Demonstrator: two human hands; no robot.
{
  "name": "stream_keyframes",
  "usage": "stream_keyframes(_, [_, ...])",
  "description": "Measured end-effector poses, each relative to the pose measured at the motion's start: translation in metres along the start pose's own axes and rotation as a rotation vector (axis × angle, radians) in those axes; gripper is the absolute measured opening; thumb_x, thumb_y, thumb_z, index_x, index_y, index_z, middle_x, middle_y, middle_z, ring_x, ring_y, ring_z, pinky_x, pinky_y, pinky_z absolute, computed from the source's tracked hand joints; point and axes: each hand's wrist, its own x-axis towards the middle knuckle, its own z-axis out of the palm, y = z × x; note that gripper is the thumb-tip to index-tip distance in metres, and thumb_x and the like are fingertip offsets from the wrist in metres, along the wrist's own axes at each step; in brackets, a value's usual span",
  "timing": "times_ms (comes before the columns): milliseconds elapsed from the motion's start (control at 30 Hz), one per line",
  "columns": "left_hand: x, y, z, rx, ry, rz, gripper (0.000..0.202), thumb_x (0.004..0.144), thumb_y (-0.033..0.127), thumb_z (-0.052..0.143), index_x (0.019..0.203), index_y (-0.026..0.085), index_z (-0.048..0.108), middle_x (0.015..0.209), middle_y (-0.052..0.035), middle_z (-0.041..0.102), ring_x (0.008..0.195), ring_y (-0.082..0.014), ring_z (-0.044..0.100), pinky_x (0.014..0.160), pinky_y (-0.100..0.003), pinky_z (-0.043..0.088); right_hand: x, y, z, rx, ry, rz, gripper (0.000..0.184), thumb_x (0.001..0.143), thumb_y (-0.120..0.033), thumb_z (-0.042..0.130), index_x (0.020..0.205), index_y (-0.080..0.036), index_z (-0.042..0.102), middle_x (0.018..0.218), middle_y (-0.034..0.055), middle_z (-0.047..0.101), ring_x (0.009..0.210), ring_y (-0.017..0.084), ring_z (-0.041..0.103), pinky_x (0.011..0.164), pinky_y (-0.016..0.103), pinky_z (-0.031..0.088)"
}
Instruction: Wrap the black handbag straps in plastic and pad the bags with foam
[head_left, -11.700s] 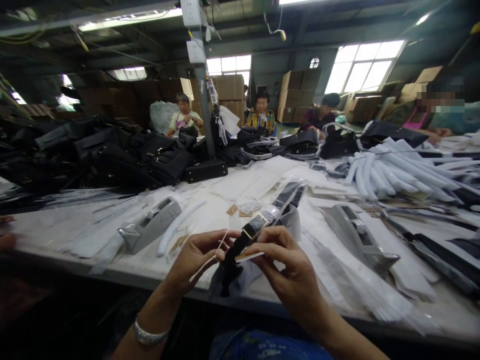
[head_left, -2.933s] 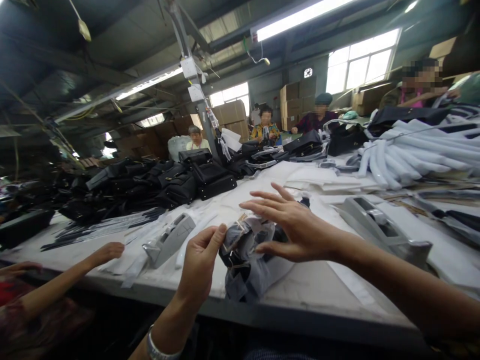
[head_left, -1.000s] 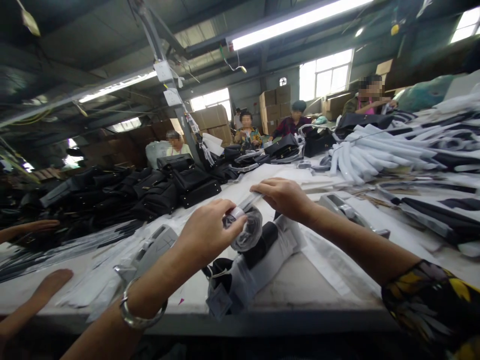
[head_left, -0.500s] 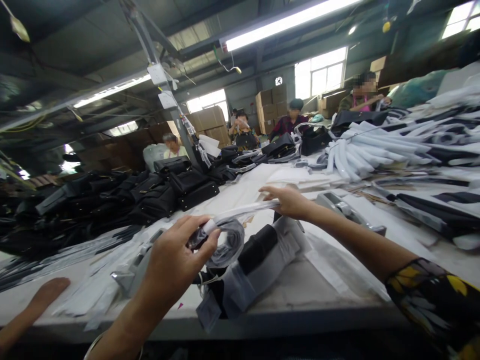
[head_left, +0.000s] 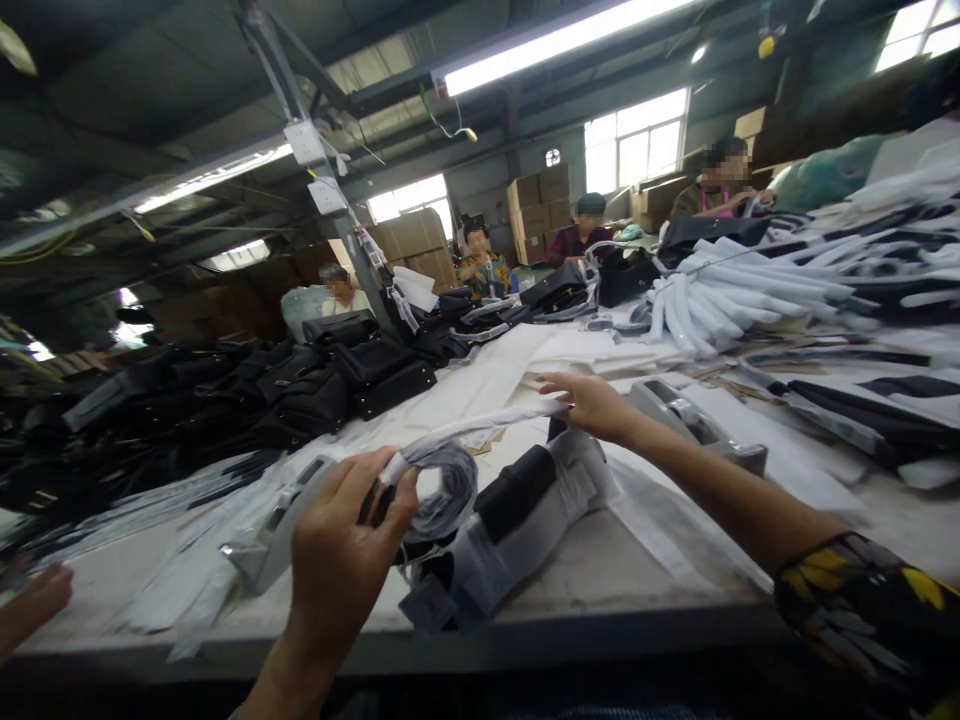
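My left hand (head_left: 341, 540) is closed around one part of a plastic-wrapped strap (head_left: 487, 418), thumb and fingers pinching it. From there the strap arches across to my right hand (head_left: 592, 405), which grips it between thumb and fingers. A coiled, wrapped length (head_left: 450, 490) of strap hangs beside my left fingers. Beneath it lies a black bag (head_left: 517, 492), partly covered in pale wrapping (head_left: 517, 560), with a small clear packet (head_left: 427, 603) at its near end. Whether the coil rests on the bag I cannot tell.
Grey tape dispensers (head_left: 697, 430) stand on both sides, one (head_left: 277, 530) left of my left hand. Another person's hand (head_left: 37, 600) is at the left edge. Black bags (head_left: 300, 390) pile up behind, white wrapped straps (head_left: 735, 290) at right. Several people work across the table (head_left: 637, 570).
My left hand has moved slightly left and down, and the strap between my hands shows as a longer arch. The other person's hand has shifted left.
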Motion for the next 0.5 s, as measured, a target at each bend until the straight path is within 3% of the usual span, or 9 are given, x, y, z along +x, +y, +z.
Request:
stream_keyframes(100, [0.0,0.001,0.002,-0.032,0.007,-0.042,0.023,0.091,0.033,0.063,0.107,0.017,0.066,0.105,-0.007,0.069,0.098,-0.02,0.066,0.09,-0.029,0.048,-0.017,-0.038,-0.011,-0.124,-0.049,-0.261,0.086,0.075,-0.022,0.077,0.152,-0.025,0.037,0.153,0.0129,0.045,0.137,0.032,0.047,0.113,0.051,0.038])
stream_keyframes(133, [0.001,0.003,0.003,-0.048,0.007,-0.056,0.022,0.091,0.032,0.063,0.107,0.018,0.066,0.105,-0.0064,0.069,0.097,-0.0194,0.066,0.09,-0.029,0.048,-0.023,-0.056,-0.012,-0.147,-0.062,-0.368,0.089,0.077,-0.024,0.076,0.154,-0.027,0.031,0.158,0.0112,0.037,0.144,0.031,0.036,0.117,0.052,0.031])
stream_keyframes(200, [0.003,0.006,0.003,-0.089,0.007,-0.095,0.021,0.091,0.032,0.064,0.107,0.019,0.066,0.104,-0.005,0.07,0.097,-0.0186,0.066,0.089,-0.028,0.049,-0.031,-0.091,-0.011,-0.13,-0.063,-0.528,0.088,0.083,-0.031,0.074,0.156,-0.029,0.025,0.16,0.0091,0.033,0.148,0.028,0.029,0.121,0.053,0.021])
stream_keyframes(267, [0.003,0.008,0.002,-0.153,-0.001,-0.155,0.022,0.089,0.033,0.066,0.107,0.02,0.066,0.103,-0.004,0.07,0.095,-0.0184,0.066,0.089,-0.029,0.05,-0.031,-0.123,-0.003,-0.082,-0.054,-0.626,0.085,0.086,-0.037,0.073,0.155,-0.027,0.026,0.157,0.01,0.04,0.145,0.026,0.036,0.122,0.053,0.02])
stream_keyframes(333, [0.002,0.009,0.0,-0.286,-0.037,-0.247,0.028,0.088,0.036,0.068,0.111,0.021,0.065,0.106,-0.0043,0.07,0.093,-0.018,0.066,0.086,-0.03,0.053,-0.023,-0.145,0.006,-0.051,-0.048,-0.681,0.073,0.088,-0.036,0.071,0.15,-0.025,0.036,0.145,0.0112,0.054,0.134,0.025,0.05,0.12,0.053,0.024])
stream_keyframes(400, [-0.002,0.006,-0.005,-0.509,-0.086,-0.34,0.04,0.088,0.038,0.068,0.124,0.023,0.059,0.117,-0.0067,0.067,0.093,-0.0177,0.066,0.082,-0.03,0.056,-0.013,-0.157,0.012,-0.061,-0.057,-0.714,0.05,0.091,-0.029,0.068,0.138,-0.022,0.052,0.128,0.0102,0.067,0.118,0.024,0.062,0.115,0.05,0.033])
stream_keyframes(500, [-0.012,-0.003,-0.014,-0.757,-0.096,-0.403,0.052,0.089,0.037,0.067,0.136,0.024,0.05,0.133,-0.011,0.06,0.107,-0.0208,0.065,0.086,-0.033,0.058,-0.001,-0.162,0.013,-0.109,-0.019,-0.735,0.03,0.092,-0.022,0.065,0.121,-0.019,0.064,0.112,0.0095,0.072,0.103,0.023,0.067,0.101,0.042,0.047])
